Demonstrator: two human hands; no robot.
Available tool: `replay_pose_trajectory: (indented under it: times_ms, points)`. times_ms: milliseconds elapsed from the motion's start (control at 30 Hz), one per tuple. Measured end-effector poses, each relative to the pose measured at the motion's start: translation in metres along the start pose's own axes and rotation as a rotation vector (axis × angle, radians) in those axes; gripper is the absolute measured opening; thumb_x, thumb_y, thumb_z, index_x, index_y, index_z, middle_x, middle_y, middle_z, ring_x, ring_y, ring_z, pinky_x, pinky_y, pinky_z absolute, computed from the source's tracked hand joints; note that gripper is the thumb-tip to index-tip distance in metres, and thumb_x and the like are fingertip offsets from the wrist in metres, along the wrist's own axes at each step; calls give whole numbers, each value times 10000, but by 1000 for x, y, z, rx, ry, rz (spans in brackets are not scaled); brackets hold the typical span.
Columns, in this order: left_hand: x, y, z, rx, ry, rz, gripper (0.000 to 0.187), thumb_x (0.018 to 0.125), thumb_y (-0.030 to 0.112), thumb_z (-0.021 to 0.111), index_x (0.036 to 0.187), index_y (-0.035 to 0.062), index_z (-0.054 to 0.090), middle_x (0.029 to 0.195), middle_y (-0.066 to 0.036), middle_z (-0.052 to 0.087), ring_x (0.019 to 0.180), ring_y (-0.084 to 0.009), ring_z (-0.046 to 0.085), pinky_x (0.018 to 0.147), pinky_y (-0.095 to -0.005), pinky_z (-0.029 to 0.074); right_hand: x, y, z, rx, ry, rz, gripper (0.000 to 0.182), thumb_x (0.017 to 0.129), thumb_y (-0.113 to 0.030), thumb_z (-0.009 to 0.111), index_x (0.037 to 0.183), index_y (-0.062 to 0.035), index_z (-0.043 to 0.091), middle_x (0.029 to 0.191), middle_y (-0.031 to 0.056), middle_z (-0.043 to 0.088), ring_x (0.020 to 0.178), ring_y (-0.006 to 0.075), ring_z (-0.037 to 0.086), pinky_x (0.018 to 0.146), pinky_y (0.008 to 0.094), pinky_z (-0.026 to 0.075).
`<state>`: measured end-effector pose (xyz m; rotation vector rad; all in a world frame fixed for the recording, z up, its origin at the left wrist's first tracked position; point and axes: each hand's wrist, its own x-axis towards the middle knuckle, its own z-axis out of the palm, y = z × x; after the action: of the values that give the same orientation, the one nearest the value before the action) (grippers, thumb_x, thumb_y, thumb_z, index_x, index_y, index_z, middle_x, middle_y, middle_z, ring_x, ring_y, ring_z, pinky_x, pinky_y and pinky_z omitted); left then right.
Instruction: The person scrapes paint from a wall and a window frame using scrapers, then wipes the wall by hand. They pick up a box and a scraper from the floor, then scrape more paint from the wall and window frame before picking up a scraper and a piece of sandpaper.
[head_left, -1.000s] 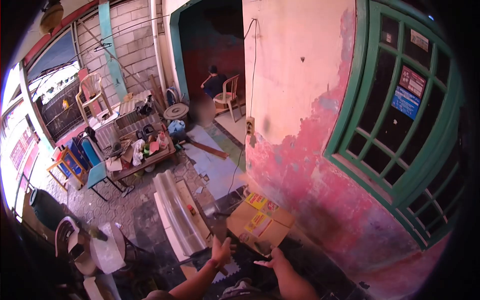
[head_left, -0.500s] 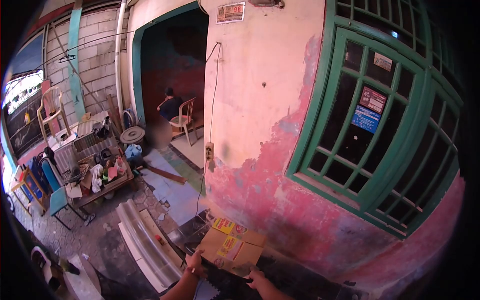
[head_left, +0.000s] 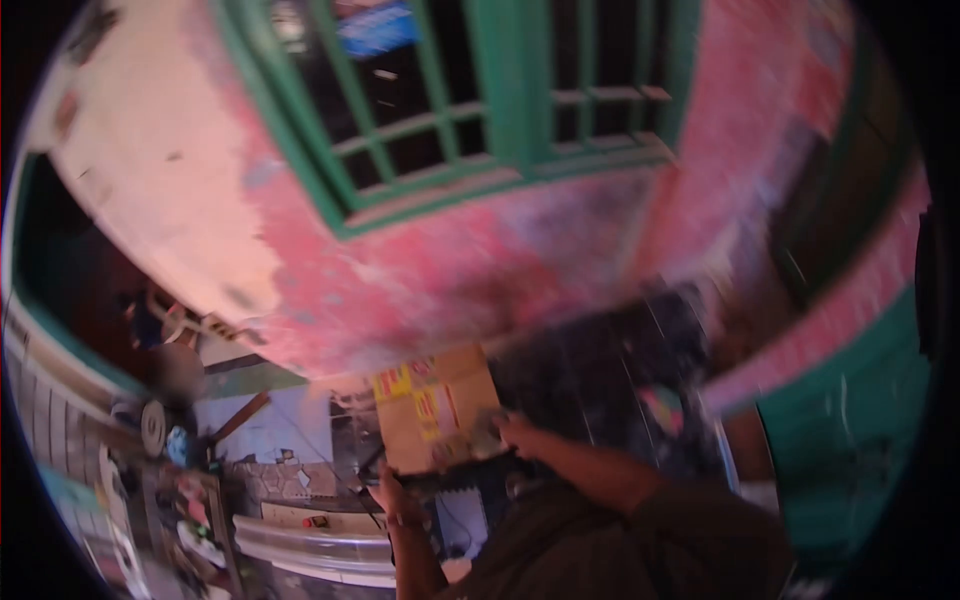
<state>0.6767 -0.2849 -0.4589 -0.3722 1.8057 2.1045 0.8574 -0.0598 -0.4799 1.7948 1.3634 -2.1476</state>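
A flattened brown cardboard sheet (head_left: pixel 437 408) with yellow and red labels lies on the ground at the foot of the pink wall. My right hand (head_left: pixel 516 433) reaches from a brown sleeve and curls its fingers over the sheet's near right edge. My left hand (head_left: pixel 386 490) is at the near left corner, against a dark strip that runs between the two hands. The picture is badly blurred, so the left hand's grip does not show.
A green barred window (head_left: pixel 470 110) sits in the peeling pink wall (head_left: pixel 400 280). Dark floor mats (head_left: pixel 590 370) lie to the right. A long clear plastic piece (head_left: pixel 310 550) and a cluttered table (head_left: pixel 190 510) are at lower left. A person sits in the doorway (head_left: pixel 150 325).
The view has swung hard right and tilted, with heavy blur. Both hands have stayed at the cardboard's near edge; the right hand now sits higher on it.
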Motion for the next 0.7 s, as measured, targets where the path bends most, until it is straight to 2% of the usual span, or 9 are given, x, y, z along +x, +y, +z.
replay_pose_trajectory:
  times_ms: [33,67,100,167,267,367,467,533,700]
  points:
    - [-13,13,18,151,16,-101,280,950,302,704,961,27,648,820,-59,637,647,-201,617,560,-385,510,2,3,-14,18,26,-5,574,1034,-476,637,1517,-189,519,1401,167,605,1253,382,600,952,675,481]
    - [-26,23,34,18,-88,-292,563,868,62,610,1422,-30,567,1125,-126,682,903,-266,706,720,-418,608,5,6,-34,22,50,-27,556,1031,-483,642,1468,-145,572,1332,171,639,1192,361,632,910,647,507]
    - [-24,17,45,24,-120,-312,582,865,55,607,1437,-46,563,1133,-132,681,909,-268,707,732,-413,605,-3,7,-54,66,67,-12,583,1030,-482,638,1460,-95,571,1357,189,629,1216,373,626,918,631,516]
    - [-23,-7,72,54,-198,-276,571,861,43,604,1421,-65,577,1137,-135,685,917,-265,709,749,-400,600,-21,4,-88,134,87,-9,645,1027,-481,631,1444,6,569,1409,226,609,1264,397,612,934,599,536]
    - [-42,-42,114,112,-355,-163,477,858,34,606,1323,-70,631,1125,-125,699,926,-249,711,757,-376,589,-13,37,-148,274,168,-86,543,1019,-461,670,1293,7,643,986,147,705,747,242,668,607,448,519]
    - [-95,-60,164,151,-466,-153,325,864,42,618,1174,-37,677,1079,-96,716,899,-205,705,686,-353,560,18,93,-201,114,487,-138,505,1023,-423,667,1254,26,655,869,145,689,639,229,639,543,419,483]
    - [-162,-50,213,338,-631,-228,289,866,50,634,1142,-22,684,1012,-72,713,801,-180,689,586,-328,520,-50,89,-258,205,548,-109,485,1023,-396,665,1222,46,668,884,151,677,640,231,633,537,405,480]
    - [-182,-73,242,342,-718,-273,254,864,44,644,1106,-17,688,955,-61,709,698,-169,664,515,-315,485,-32,149,-302,52,611,-360,465,1027,-380,652,1220,42,677,889,137,662,641,227,631,536,404,482]
    - [-239,-135,304,545,-919,-325,403,852,25,690,1244,-3,603,964,-74,707,654,-177,664,479,-330,485,-94,191,-382,564,648,-98,395,1060,-377,604,1204,-21,694,863,94,631,657,205,610,532,375,477]
